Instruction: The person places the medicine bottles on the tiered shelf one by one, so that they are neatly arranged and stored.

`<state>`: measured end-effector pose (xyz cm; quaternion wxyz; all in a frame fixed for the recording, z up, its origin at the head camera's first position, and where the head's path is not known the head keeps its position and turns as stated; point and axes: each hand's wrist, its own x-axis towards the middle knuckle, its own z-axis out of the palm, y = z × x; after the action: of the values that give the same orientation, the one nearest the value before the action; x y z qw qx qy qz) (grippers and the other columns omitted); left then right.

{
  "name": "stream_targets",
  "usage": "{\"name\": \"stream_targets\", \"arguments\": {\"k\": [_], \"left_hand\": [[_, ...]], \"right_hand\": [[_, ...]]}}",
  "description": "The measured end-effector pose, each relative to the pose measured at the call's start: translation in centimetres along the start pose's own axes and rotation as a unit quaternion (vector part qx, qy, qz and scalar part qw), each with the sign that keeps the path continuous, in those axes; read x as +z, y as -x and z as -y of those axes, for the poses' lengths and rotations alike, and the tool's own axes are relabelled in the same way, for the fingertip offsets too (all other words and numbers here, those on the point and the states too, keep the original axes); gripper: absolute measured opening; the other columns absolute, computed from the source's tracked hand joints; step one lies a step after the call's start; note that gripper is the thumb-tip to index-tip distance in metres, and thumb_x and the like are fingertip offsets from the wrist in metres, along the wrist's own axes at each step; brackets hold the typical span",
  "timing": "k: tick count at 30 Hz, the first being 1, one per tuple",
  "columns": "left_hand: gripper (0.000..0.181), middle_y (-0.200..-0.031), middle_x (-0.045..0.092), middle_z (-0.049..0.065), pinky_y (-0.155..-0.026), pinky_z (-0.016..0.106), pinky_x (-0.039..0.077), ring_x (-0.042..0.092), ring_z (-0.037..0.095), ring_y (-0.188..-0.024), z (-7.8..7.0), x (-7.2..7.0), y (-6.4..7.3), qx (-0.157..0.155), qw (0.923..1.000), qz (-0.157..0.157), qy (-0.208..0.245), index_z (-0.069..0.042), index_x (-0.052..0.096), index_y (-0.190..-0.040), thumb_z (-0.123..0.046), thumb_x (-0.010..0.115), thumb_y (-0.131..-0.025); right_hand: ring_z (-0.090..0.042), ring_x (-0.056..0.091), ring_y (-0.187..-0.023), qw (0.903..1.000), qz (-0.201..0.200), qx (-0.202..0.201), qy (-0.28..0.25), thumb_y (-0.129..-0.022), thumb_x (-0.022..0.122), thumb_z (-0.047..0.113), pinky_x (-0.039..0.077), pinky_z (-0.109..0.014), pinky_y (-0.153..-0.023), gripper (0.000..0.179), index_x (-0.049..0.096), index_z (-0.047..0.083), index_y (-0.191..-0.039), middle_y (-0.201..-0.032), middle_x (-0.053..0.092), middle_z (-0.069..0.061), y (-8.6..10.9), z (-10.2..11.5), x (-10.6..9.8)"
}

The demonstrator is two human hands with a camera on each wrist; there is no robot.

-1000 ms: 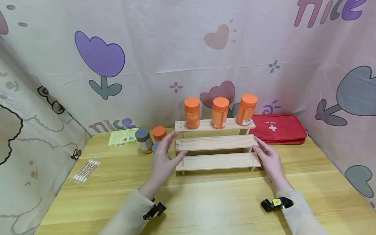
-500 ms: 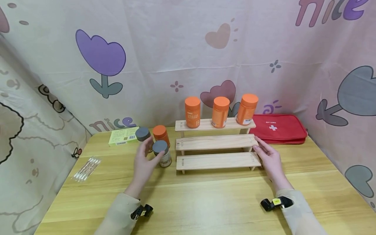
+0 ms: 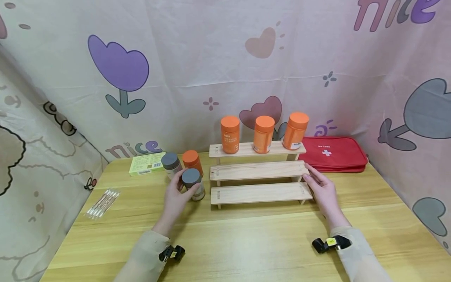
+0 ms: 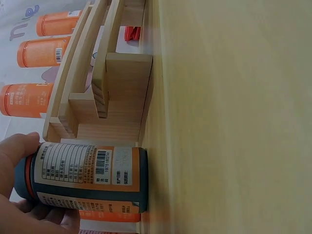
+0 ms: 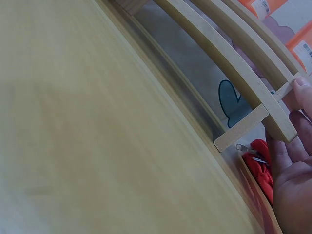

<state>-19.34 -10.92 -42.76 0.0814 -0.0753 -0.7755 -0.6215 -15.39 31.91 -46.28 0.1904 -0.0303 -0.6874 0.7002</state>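
My left hand [image 3: 175, 201] grips a small grey-capped jar [image 3: 192, 178] near its cap, thumb on one side and fingers on the other. In the left wrist view this jar [image 4: 92, 170] stands upright on the table, its printed label and barcode showing. A three-tier wooden shelf [image 3: 260, 194] stands to its right. My right hand [image 3: 322, 192] holds that shelf's right end, thumb and fingers at the middle tier; the right wrist view shows the thumb [image 5: 303, 90] on the wood. Three orange jars [image 3: 230, 135] stand on the top tier.
Behind the held jar stand another grey-capped jar [image 3: 171, 162] and an orange-capped jar [image 3: 192, 160]. A yellow-green box [image 3: 146, 163] lies at the back left, and a pack of cotton swabs [image 3: 103, 203] nearer. A red first-aid pouch [image 3: 334, 154] lies behind the shelf's right end.
My left hand has moved left and down from the shelf's left end to the front grey-capped jar and closed around it. My right hand stays at the shelf.
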Motion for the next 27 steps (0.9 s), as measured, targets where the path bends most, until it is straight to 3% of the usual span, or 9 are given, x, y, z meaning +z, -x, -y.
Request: {"name": "stream_targets", "arguments": {"k": [9, 13, 18, 22, 27], "left_hand": [[0.059, -0.126, 0.057, 0.017, -0.102, 0.039, 0.041, 0.053, 0.028, -0.119, -0.6, -0.2, 0.1, -0.017, 0.9993, -0.03, -0.013, -0.004, 0.055, -0.128, -0.013, 0.082, -0.076], [0.06, -0.124, 0.058, 0.016, -0.099, 0.041, 0.044, 0.055, 0.028, -0.114, -1.6, -0.5, 0.0, -0.006, 0.9985, -0.044, -0.033, -0.005, 0.057, -0.127, -0.017, 0.083, -0.075], [0.062, -0.118, 0.062, 0.01, -0.088, 0.032, 0.049, 0.06, 0.021, -0.104, -3.6, -0.4, -0.2, 0.031, 0.9972, -0.056, -0.04, -0.009, 0.059, -0.127, -0.02, 0.085, -0.072], [0.064, -0.117, 0.063, 0.007, -0.083, 0.021, 0.05, 0.061, 0.018, -0.102, -5.6, 0.1, -0.5, 0.05, 0.9973, -0.048, -0.026, -0.009, 0.06, -0.127, -0.021, 0.086, -0.071], [0.062, -0.119, 0.062, 0.008, -0.086, 0.026, 0.05, 0.06, 0.019, -0.105, -7.8, 1.3, -1.0, 0.064, 0.9977, -0.021, -0.012, -0.008, 0.06, -0.127, -0.018, 0.086, -0.071]], "right_hand": [[0.001, 0.056, -0.11, 1.0, 0.002, -0.002, 0.009, -0.091, 0.066, 0.016, 0.047, -0.014, -0.086, 0.048, 0.053, 0.006, -0.136, -0.131, 0.058, 0.007, 0.0, 0.0, 0.1], [0.001, 0.056, -0.11, 1.0, 0.002, -0.003, 0.009, -0.092, 0.065, 0.016, 0.047, -0.014, -0.086, 0.047, 0.053, 0.005, -0.136, -0.131, 0.058, 0.007, 0.0, -0.1, 0.1], [0.001, 0.055, -0.11, 0.9999, 0.007, -0.008, 0.0, -0.092, 0.065, 0.015, 0.046, -0.013, -0.087, 0.047, 0.052, 0.005, -0.137, -0.131, 0.058, 0.008, 0.0, 0.0, 0.1], [0.001, 0.056, -0.109, 0.9999, 0.007, -0.01, 0.001, -0.092, 0.065, 0.015, 0.046, -0.013, -0.086, 0.047, 0.052, 0.005, -0.136, -0.13, 0.058, 0.008, 0.0, 0.0, 0.0], [0.001, 0.056, -0.109, 0.9999, 0.005, -0.01, 0.0, -0.092, 0.065, 0.014, 0.046, -0.013, -0.086, 0.047, 0.052, 0.004, -0.136, -0.129, 0.059, 0.008, 0.1, 0.0, 0.0]]}}
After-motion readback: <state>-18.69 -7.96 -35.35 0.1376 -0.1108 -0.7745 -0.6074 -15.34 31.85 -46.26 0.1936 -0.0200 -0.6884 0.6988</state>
